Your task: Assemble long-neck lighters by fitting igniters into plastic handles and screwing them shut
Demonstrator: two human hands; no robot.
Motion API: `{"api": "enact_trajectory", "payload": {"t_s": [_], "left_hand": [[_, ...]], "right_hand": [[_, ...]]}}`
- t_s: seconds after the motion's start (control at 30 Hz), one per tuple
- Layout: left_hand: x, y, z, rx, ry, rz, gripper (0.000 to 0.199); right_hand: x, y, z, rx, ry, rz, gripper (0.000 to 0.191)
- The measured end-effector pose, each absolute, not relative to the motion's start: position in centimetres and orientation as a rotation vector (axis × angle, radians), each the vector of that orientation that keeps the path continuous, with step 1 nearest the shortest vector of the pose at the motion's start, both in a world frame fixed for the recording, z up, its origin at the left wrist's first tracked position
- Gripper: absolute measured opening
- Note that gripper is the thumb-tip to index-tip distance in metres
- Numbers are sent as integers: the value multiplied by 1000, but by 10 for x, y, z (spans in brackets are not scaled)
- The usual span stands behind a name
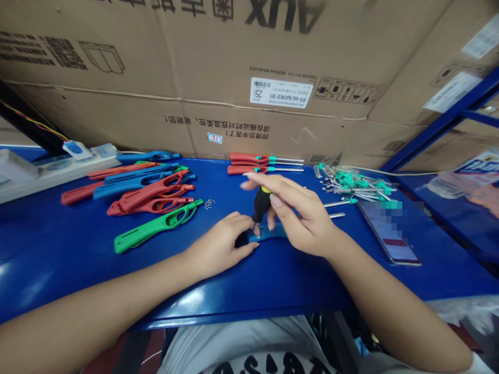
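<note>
A blue lighter casing (271, 232) lies on the blue table in front of me. My left hand (224, 243) grips its left end between thumb and fingers. In my right hand (298, 213) is a small black screwdriver with a yellow top (261, 203), held upright with its tip down at the casing beside my left fingertips. The right part of the casing is hidden under my right hand. A metal tube (337, 215) lies just right of that hand.
Red, blue, orange and green casings (156, 226) lie at the left, near small screws (209, 204) and a power strip (58, 169). Two red lighters (249, 169) rest by the cardboard box (218, 111). Green-ended metal parts (358, 182) and a phone (390, 234) are at the right.
</note>
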State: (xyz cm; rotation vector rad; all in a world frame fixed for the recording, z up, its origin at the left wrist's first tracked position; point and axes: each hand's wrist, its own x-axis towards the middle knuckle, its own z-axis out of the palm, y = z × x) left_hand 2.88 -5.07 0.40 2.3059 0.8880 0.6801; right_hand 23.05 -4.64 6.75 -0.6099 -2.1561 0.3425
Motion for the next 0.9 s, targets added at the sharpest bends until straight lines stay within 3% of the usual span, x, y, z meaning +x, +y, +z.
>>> {"api": "enact_trajectory", "payload": {"t_s": [0.17, 0.37, 0.5, 0.7, 0.9], "left_hand": [[29, -51, 5, 2314, 886, 685, 12], [29, -51, 5, 2298, 890, 672, 10], [29, -51, 5, 2307, 889, 672, 10], [30, -50, 6, 2315, 887, 671, 9], [30, -50, 3, 2316, 888, 674, 9]], "right_hand": [[228, -47, 69, -674, -2083, 187, 21], [229, -50, 71, -648, -2118, 495, 37], [230, -50, 74, -695, -2112, 211, 25], [237, -50, 76, -733, -2218, 466, 45], [237, -46, 74, -683, -2170, 189, 28]]}}
